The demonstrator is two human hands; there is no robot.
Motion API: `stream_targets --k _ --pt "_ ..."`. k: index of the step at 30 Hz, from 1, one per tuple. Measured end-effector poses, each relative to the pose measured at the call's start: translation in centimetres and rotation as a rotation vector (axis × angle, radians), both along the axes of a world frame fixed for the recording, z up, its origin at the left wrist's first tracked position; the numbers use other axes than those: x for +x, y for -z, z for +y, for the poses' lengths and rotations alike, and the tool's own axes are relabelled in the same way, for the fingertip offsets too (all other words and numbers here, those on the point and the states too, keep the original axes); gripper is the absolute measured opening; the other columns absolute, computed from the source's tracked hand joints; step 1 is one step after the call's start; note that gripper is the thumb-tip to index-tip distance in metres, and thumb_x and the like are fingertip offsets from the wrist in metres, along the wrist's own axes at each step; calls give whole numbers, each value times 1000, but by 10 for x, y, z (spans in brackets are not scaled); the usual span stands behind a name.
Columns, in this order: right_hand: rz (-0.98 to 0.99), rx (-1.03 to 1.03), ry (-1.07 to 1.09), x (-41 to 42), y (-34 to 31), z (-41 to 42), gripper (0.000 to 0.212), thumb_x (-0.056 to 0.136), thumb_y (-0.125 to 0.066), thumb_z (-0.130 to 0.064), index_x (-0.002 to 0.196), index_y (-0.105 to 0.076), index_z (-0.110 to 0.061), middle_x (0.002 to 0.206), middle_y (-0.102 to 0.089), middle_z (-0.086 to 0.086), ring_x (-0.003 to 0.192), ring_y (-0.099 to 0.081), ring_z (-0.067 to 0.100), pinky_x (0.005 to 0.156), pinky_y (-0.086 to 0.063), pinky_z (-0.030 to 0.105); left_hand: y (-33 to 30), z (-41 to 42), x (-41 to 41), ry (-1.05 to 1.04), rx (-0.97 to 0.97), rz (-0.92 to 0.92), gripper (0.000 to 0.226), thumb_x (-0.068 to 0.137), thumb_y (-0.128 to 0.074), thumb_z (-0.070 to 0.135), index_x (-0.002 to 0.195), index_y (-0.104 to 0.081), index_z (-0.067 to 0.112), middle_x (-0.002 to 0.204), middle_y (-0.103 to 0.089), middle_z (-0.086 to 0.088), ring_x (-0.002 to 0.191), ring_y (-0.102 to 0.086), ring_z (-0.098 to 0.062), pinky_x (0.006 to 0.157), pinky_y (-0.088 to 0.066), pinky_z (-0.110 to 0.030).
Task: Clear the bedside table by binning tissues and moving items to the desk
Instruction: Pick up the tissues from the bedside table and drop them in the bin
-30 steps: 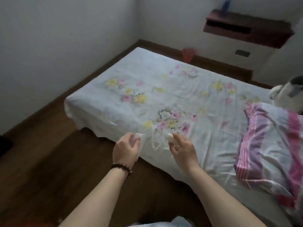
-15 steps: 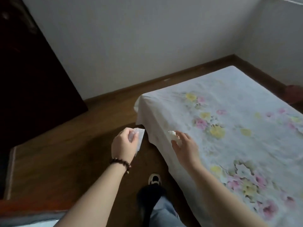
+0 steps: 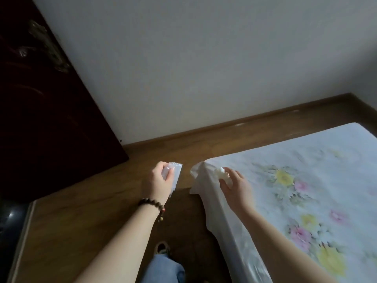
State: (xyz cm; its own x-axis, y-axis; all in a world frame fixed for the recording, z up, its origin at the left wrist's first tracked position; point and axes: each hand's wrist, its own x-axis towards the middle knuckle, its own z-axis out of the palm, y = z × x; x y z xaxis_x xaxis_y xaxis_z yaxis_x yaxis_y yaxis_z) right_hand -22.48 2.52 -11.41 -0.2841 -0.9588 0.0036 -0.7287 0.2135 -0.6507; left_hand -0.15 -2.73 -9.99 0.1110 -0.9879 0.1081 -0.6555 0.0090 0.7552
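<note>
White, soft tissue wad: pinched in right hand fingers over the bed corner; featherlight, crushable, best taken whole. Clear plastic tissue packet: gripped by left hand above the floor; light, probably slippery; hold across its width.

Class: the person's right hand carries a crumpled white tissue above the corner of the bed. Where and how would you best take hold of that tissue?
Pinch the crumpled tissue at its bunched top, coming from the bed-corner side, away from the palm. The right hand covers its lower part with thumb and fingers, so only that lump shows; it is soft, so a light grip should do.
</note>
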Motion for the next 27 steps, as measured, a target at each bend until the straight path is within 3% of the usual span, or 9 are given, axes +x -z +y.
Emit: stream_targets --k 5,11,16,23,27 --pt "-33 -6 34 10 21 -123 38 86 -62 -22 124 -56 -24 119 -61 -2 100 -58 19 75 -39 25 16 -127 11 30 -15 -48 11 87 -61 25 90 -62 14 85 -67 -4 74 -63 -21 60 -57 -40" --pt "-58 -17 194 26 33 -275 38 86 -63 -20 124 -58 -20 117 -63 0 100 -57 19 77 -40 25 23 -299 21 188 -40 -122 14 88 -61 29 89 -64 15 86 -67 0 71 -56 -9 56 -45 -21" --pt "-43 -22 379 9 28 -361 37 83 -67 -18 120 -61 -19 113 -65 3 97 -60 23 75 -40 26 9 -426 11 285 -60 -178 15 88 -62 25 91 -66 11 83 -70 -8 72 -62 -21 57 -44 -24" --pt "-48 -3 602 -48 30 -423 37 82 -68 -16 118 -62 -18 113 -65 6 98 -60 26 73 -40 28 11 -536 -86 514 0 -135 15 87 -60 28 90 -64 14 83 -70 -8 76 -65 -27 62 -55 -38" --pt "-76 -31 710 -100 40 -452 34 83 -66 -19 116 -62 -21 111 -65 3 96 -58 22 75 -37 27 17 -585 -169 660 -17 -138 16 88 -58 30 88 -64 15 79 -70 -6 73 -65 -25 61 -55 -36"
